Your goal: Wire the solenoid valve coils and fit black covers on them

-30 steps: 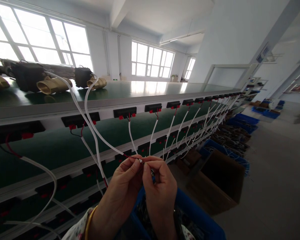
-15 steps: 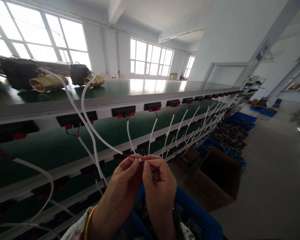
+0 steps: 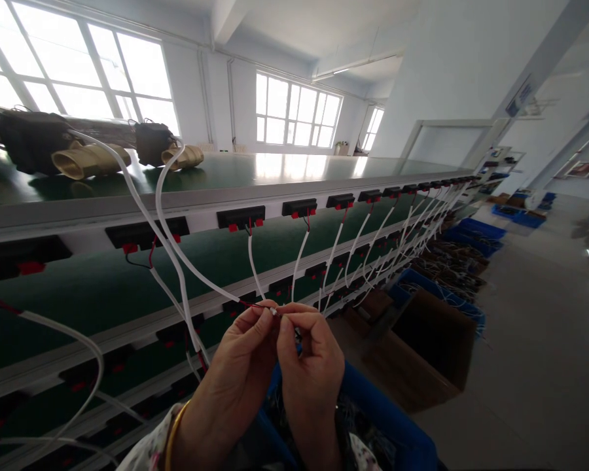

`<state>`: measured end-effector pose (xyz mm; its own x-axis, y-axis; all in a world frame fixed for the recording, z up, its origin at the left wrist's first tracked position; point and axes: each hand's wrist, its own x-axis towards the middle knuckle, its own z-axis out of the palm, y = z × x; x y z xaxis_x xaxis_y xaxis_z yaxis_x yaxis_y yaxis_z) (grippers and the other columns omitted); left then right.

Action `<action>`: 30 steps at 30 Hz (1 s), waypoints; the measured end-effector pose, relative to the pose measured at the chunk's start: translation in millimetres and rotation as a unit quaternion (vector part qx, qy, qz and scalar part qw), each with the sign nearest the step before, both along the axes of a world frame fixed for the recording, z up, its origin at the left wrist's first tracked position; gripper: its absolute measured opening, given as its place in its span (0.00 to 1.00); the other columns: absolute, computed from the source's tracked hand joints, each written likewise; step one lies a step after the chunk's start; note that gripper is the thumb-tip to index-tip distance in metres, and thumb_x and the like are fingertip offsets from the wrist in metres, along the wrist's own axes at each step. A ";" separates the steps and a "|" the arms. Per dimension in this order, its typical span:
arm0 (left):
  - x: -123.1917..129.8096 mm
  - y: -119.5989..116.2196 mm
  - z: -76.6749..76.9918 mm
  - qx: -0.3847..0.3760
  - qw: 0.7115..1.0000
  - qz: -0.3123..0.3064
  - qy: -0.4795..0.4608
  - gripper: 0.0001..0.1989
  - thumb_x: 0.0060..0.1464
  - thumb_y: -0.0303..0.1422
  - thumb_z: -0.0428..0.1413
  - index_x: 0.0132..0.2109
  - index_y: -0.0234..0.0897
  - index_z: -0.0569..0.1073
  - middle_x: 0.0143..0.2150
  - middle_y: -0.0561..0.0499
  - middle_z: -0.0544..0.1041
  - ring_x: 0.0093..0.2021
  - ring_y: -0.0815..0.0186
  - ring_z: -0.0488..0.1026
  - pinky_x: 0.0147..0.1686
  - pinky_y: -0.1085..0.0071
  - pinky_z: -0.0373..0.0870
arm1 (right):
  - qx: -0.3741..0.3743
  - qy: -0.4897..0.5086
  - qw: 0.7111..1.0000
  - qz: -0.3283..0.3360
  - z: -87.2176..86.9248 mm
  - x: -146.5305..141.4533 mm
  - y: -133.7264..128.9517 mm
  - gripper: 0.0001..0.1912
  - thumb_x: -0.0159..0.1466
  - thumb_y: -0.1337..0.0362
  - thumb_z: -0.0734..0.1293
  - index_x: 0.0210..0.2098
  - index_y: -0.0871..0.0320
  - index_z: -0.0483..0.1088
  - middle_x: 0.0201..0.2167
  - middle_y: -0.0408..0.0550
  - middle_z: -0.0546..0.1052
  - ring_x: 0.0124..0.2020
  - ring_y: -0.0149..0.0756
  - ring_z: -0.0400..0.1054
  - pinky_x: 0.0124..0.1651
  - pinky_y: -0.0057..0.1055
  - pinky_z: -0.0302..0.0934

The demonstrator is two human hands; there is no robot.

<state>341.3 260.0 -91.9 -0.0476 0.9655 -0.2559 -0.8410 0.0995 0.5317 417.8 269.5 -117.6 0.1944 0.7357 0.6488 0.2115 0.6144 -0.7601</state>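
I see a long green-topped surface [image 3: 285, 171] with a pale metal edge running away toward the far wall, and beneath it two more green shelf levels [image 3: 127, 278]. Along each edge sits a row of black terminal blocks with red tabs [image 3: 240, 217], and thin white cables [image 3: 299, 258] hang from them in a line down the length of the hall. On the near left of the surface lie brass-coloured valve bodies with black housings [image 3: 91, 159]. Tall paned windows [image 3: 294, 121] fill the far and left walls, and the walls and ceiling are white. On the grey floor to the right stand an open brown cardboard box [image 3: 432, 347] and blue plastic bins [image 3: 474, 237] full of wiring.

My left hand [image 3: 238, 386], a gold bangle [image 3: 173, 435] at the wrist, has its grip pinched together on the thin red-and-black wire end of a white cable [image 3: 255, 306], which is held up in front of the middle shelf. My right hand [image 3: 309, 373] meets it with thumb and forefinger closed on the same wire tip. Below both hands is a blue plastic crate [image 3: 387, 425] holding a dark tangle of wires.

Against half a second earlier, both hands sit a touch further left and lower in view, with the grips unchanged on the wire; the valve bodies have slid slightly left too.
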 end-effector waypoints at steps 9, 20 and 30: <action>0.3 2.9 -1.0 -0.001 1.000 0.004 -0.021 0.09 0.51 0.17 0.52 0.29 0.31 0.73 0.27 0.51 0.74 0.26 0.73 0.73 0.30 0.80 0.72 | -0.014 -0.001 1.000 0.001 -1.2 0.6 1.1 0.05 0.60 0.71 0.62 0.28 0.57 0.65 0.33 0.44 0.74 0.34 0.30 0.70 0.35 0.27 0.65; -0.7 4.2 -8.6 0.044 0.999 -0.004 0.009 0.05 0.43 0.22 0.63 0.31 0.31 0.75 0.29 0.51 0.76 0.29 0.72 0.73 0.33 0.80 0.72 | -0.052 -0.014 0.998 0.025 5.6 3.6 0.6 0.05 0.60 0.70 0.61 0.28 0.57 0.66 0.32 0.45 0.75 0.33 0.32 0.70 0.35 0.27 0.64; -2.2 2.5 -8.2 0.042 0.999 -0.006 0.012 0.06 0.42 0.24 0.64 0.31 0.32 0.75 0.29 0.51 0.77 0.31 0.70 0.74 0.34 0.78 0.72 | -0.073 0.011 0.996 0.049 6.1 5.9 1.0 0.05 0.61 0.69 0.61 0.28 0.57 0.66 0.32 0.46 0.75 0.32 0.32 0.70 0.35 0.28 0.65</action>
